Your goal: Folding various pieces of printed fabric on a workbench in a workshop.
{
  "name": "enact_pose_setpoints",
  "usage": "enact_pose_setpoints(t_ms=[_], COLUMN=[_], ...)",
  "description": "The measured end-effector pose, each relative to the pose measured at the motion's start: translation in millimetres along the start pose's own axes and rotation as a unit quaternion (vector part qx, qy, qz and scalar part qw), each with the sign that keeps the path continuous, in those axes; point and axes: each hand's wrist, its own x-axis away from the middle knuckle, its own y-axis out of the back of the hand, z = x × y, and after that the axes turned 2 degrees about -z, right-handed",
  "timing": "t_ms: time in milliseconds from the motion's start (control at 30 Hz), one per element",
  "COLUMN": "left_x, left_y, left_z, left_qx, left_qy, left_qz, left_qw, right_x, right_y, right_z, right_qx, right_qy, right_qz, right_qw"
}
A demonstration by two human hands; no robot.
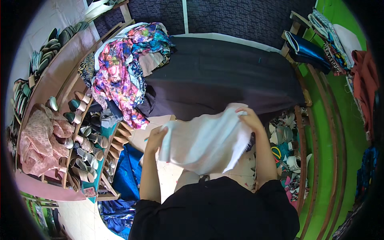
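Observation:
A pale, whitish piece of fabric (204,140) is stretched out in the air between my two hands, in front of my body. My left hand (156,138) grips its left edge. At the upper right corner my right hand (249,119) pinches it. The cloth sags in soft folds, and its lower right edge looks ragged. Just beyond it stands a table covered in dark cloth (224,72). On the table's left end lies a heap of floral fabric (116,70) in pink, purple and blue, hanging over the near edge.
A wooden rack with several shoes (86,158) stands at the left, a pink lace cloth (44,136) draped over it. Blue fabric (128,168) lies beside the rack. At the right are scraps with yellow-handled scissors (276,152) and wooden rails (324,120) along a green wall.

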Motion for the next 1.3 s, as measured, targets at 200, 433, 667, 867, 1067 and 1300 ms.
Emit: enact_pose_setpoints(t_ms=[200,433,667,867,1067,1300], left_x=[15.5,26.5,16.8,27.0,37.3,38.1], left_y=[-50.4,-82.0,-91.2,-93.2,-83.3,-80.3], left_z=[-51.4,-80.3,-90.2,-97.7,-112.4,-101.1], left_qx=[-0.011,-0.002,-0.091,-0.067,-0.107,-0.084], left_qy=[-0.088,-0.099,-0.149,-0.153,-0.139,-0.177], left_qz=[0.089,0.113,0.023,0.027,0.024,0.044], left_qw=[0.992,0.989,0.984,0.986,0.984,0.98], right_x=[29.2,45.9,63.2,51.5,43.4,31.9], right_y=[-53.9,-73.4,-82.6,-117.1,-107.6,-124.0], right_z=[75.6,109.3,136.2,127.4,131.2,137.2], right_qx=[-0.222,-0.216,-0.001,-0.044,0.194,0.138], right_qy=[-0.059,0.115,0.303,0.198,0.186,0.369], right_qz=[0.353,0.344,0.17,-0.124,-0.199,-0.206], right_qw=[0.907,0.907,0.938,0.971,0.942,0.896])
